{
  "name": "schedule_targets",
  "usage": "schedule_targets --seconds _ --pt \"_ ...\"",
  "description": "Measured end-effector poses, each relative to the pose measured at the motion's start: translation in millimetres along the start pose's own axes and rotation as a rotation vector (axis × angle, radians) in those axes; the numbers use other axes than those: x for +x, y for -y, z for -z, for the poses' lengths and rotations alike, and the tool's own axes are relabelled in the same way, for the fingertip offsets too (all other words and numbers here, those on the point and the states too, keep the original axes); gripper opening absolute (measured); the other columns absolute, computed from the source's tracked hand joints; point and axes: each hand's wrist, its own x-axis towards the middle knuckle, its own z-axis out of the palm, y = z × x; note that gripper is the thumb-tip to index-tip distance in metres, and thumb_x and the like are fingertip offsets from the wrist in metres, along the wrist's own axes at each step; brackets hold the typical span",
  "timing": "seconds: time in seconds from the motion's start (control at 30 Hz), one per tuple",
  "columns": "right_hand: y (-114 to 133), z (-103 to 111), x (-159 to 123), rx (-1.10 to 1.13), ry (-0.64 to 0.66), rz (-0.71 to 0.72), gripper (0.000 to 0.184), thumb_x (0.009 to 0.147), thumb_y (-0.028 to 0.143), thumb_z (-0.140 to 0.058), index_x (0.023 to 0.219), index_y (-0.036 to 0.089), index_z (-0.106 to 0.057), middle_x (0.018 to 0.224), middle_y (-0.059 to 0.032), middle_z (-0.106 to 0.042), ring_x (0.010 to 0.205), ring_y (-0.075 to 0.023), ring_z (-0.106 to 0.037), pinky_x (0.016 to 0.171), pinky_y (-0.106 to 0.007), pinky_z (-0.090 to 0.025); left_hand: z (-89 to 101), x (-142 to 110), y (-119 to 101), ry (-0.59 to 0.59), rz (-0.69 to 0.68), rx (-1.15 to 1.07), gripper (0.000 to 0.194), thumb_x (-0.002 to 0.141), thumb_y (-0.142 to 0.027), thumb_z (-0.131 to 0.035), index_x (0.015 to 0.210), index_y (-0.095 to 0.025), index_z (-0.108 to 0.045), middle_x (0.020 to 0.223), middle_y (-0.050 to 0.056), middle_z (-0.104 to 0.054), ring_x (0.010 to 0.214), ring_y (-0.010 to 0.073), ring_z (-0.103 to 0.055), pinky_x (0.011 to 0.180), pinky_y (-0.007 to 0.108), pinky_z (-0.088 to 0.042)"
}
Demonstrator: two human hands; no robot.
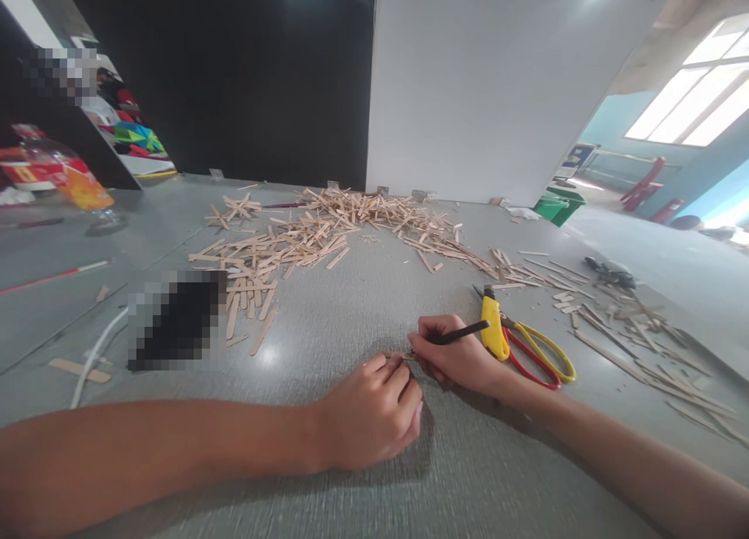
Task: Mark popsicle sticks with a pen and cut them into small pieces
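My right hand [453, 358] grips a dark pen [462, 335] in a writing hold, tip down at a small piece of wooden stick [398, 356] on the grey table. My left hand [371, 414] lies curled beside it, fingertips pinching and pressing that small stick flat. The two hands almost touch over the piece. A yellow utility knife [493, 327] and red-and-yellow scissors [541, 353] lie just right of my right hand.
Heaps of cut wooden sticks [304, 239] cover the far table and the right side [632, 324]. A blurred dark object [175, 319] with a white cable [97, 352] lies left. A white board [491, 94] stands behind; a bottle [64, 176] sits far left.
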Motion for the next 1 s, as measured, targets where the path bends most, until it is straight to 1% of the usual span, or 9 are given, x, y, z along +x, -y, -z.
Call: schedule_targets --seconds 0.2,0.53,0.83,1.0 --pt "6.3 -0.5 -2.1 -0.003 0.003 -0.008 0.034 0.087 0.029 -0.064 0.058 0.023 -0.049 0.038 0.0072 -0.048 0.027 -0.0070 -0.042 0.026 -0.016 -0.031 0.9 0.3 0.2 -0.004 -0.007 -0.007 0.028 0.097 -0.019 -0.044 0.084 -0.010 -0.067 0.080 0.013 -0.069 0.086 0.0279 -0.070 0.075 0.038 -0.057" --pt "4.9 1.1 -1.9 -0.016 -0.008 0.006 0.033 0.087 0.027 -0.063 0.058 0.023 -0.047 0.040 0.0072 -0.048 0.029 -0.0071 -0.043 0.028 -0.016 -0.031 -0.1 -0.3 -0.3 -0.015 -0.004 -0.005 0.027 0.097 -0.019 -0.045 0.086 -0.010 -0.068 0.083 0.014 -0.071 0.092 0.0289 -0.070 0.078 0.039 -0.057" --pt "6.5 2.2 -2.5 -0.042 0.013 -0.001 0.031 0.088 0.023 -0.056 0.058 0.024 -0.048 0.039 0.0062 -0.051 0.028 -0.0091 -0.044 0.027 -0.019 -0.036 -0.7 -0.6 -0.3 -0.012 0.001 -0.022 0.030 0.098 -0.018 -0.042 0.086 -0.010 -0.068 0.082 0.014 -0.071 0.091 0.0291 -0.071 0.077 0.039 -0.059" --pt "6.2 3.5 -1.5 -0.080 -0.009 0.040 0.034 0.087 0.020 -0.058 0.055 0.023 -0.046 0.041 0.0058 -0.050 0.031 -0.0061 -0.042 0.031 -0.016 -0.029 0.1 0.3 -0.7 -0.004 0.002 -0.017 0.032 0.099 -0.018 -0.041 0.087 -0.010 -0.069 0.083 0.013 -0.071 0.092 0.0285 -0.071 0.078 0.039 -0.060"
